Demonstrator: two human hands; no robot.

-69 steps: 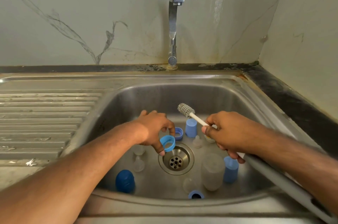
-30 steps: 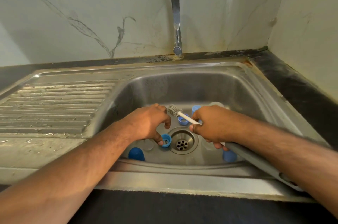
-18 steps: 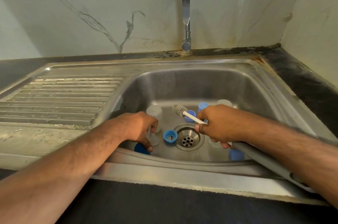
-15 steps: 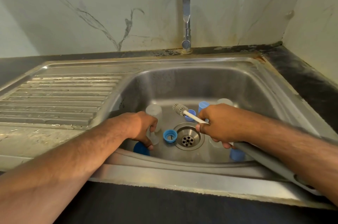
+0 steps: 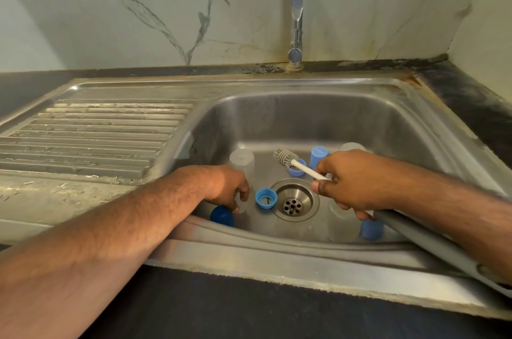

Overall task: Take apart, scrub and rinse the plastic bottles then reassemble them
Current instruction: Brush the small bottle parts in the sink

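Since two seconds ago, the left hand (image 5: 227, 189) has dropped the blue ring (image 5: 266, 198), now lying beside the drain (image 5: 294, 201), and curls around a clear bottle (image 5: 241, 204) at the sink's (image 5: 304, 122) near left. Right hand (image 5: 350, 180) grips the brush (image 5: 297, 165), its long axis running far-left, bristles pointing that way.

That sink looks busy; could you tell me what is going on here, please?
A person is washing taken-apart plastic bottles in the steel sink. The right hand grips a small bottle brush, its bristles raised above the basin. The left hand reaches down to a clear bottle part beside a dark blue cap. A blue ring lies next to the drain. The tap is not running.
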